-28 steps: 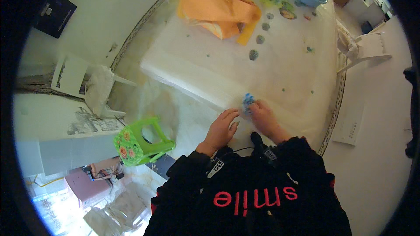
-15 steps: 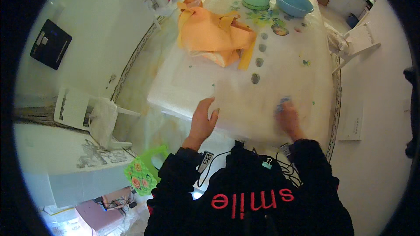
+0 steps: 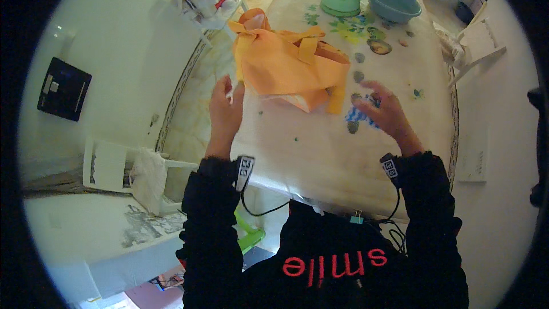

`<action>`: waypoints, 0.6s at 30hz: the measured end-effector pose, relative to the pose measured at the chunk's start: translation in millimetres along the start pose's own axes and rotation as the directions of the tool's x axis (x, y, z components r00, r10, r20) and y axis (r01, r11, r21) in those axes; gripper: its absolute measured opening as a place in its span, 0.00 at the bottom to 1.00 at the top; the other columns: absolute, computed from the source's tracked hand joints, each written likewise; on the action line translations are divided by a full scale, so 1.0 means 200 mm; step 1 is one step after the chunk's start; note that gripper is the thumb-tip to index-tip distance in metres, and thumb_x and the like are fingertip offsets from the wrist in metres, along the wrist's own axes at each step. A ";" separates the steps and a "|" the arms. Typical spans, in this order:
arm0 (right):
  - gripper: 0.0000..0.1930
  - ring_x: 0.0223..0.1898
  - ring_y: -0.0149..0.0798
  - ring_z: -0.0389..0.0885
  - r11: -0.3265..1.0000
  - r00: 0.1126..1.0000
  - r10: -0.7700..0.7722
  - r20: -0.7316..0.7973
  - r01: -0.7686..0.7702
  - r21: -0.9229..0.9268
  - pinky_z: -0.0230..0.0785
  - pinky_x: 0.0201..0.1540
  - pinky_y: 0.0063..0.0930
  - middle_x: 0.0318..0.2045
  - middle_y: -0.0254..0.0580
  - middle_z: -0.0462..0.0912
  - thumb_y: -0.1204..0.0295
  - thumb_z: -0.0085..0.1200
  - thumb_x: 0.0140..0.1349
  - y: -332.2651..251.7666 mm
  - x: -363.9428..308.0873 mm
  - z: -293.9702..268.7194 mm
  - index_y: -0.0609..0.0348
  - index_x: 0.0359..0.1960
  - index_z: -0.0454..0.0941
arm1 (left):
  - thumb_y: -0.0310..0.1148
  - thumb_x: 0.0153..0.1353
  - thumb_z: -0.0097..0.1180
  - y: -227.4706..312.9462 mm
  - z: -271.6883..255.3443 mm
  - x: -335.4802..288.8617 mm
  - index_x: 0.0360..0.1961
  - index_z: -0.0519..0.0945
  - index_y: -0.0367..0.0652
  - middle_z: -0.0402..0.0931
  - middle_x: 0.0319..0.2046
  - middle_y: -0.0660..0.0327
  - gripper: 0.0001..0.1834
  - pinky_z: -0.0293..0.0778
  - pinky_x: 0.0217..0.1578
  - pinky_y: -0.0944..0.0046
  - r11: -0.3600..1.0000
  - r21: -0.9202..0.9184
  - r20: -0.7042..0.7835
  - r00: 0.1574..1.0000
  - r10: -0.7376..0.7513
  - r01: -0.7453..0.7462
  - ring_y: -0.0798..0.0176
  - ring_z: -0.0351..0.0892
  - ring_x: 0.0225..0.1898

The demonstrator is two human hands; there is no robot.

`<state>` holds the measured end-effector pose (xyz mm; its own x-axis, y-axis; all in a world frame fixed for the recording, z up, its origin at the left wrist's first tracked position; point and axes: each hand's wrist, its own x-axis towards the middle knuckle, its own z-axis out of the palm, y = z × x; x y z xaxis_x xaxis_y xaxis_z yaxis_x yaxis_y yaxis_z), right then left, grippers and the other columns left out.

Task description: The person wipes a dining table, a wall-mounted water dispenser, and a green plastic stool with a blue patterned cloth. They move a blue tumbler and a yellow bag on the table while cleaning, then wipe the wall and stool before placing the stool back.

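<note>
Having moved forward, left hand (image 3: 225, 111) and right hand (image 3: 390, 113) are now flanking the orange cloth (image 3: 280, 63), within reach.
The left is hovering, fingers apart; the right is partly covering the blue-checked rag (image 3: 357, 115), lying right of the orange cloth, its grip impossible to tell.

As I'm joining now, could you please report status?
Left hand open beside orange fabric. Right hand at blue-and-white cloth, grip unclear. Bowl farther back.
</note>
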<state>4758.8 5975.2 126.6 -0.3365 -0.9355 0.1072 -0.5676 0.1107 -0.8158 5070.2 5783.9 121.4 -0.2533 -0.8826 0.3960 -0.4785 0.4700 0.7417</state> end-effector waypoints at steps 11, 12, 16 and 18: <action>0.20 0.31 0.37 0.80 0.989 0.999 0.023 -0.022 -0.026 -0.145 0.73 0.36 0.33 0.31 0.41 0.82 0.67 0.62 0.53 0.00 0.40 0.26 0.59 0.47 0.76 | 0.52 0.49 0.64 -0.04 0.26 0.80 0.46 0.74 0.27 0.77 0.41 0.43 0.36 0.72 0.45 0.58 0.993 0.080 -0.001 0.996 -0.084 0.084 0.49 0.78 0.42; 0.18 0.30 0.35 0.80 0.986 0.998 0.057 -0.037 -0.062 -0.158 0.72 0.36 0.32 0.30 0.40 0.82 0.68 0.62 0.54 -0.02 0.39 0.24 0.60 0.45 0.77 | 0.52 0.48 0.65 -0.06 0.27 0.83 0.44 0.75 0.27 0.78 0.38 0.45 0.35 0.73 0.43 0.59 0.993 0.097 0.104 0.991 -0.082 0.072 0.50 0.79 0.40; 0.11 0.25 0.32 0.79 0.996 0.964 0.083 -0.254 -0.072 0.053 0.72 0.31 0.28 0.23 0.42 0.81 0.67 0.61 0.55 -0.12 0.32 0.08 0.60 0.34 0.79 | 0.43 0.51 0.64 -0.08 0.28 0.85 0.37 0.79 0.31 0.80 0.29 0.54 0.23 0.75 0.34 0.63 0.980 -0.043 0.241 0.954 -0.181 0.197 0.59 0.80 0.32; 0.09 0.25 0.24 0.76 0.999 0.937 -0.035 -0.348 0.023 -0.038 0.70 0.30 0.24 0.24 0.39 0.82 0.69 0.59 0.57 -0.19 0.28 -0.03 0.61 0.35 0.79 | 0.37 0.54 0.62 -0.01 0.26 0.83 0.39 0.79 0.32 0.80 0.30 0.56 0.18 0.75 0.32 0.66 0.930 -0.284 0.235 0.957 -0.168 0.233 0.64 0.80 0.31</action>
<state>4757.6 5921.1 166.2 -0.5568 -0.7638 0.3266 -0.6036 0.1019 -0.7907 4986.8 5636.6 157.1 -0.3595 -0.9244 0.1275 -0.2652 0.2322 0.9358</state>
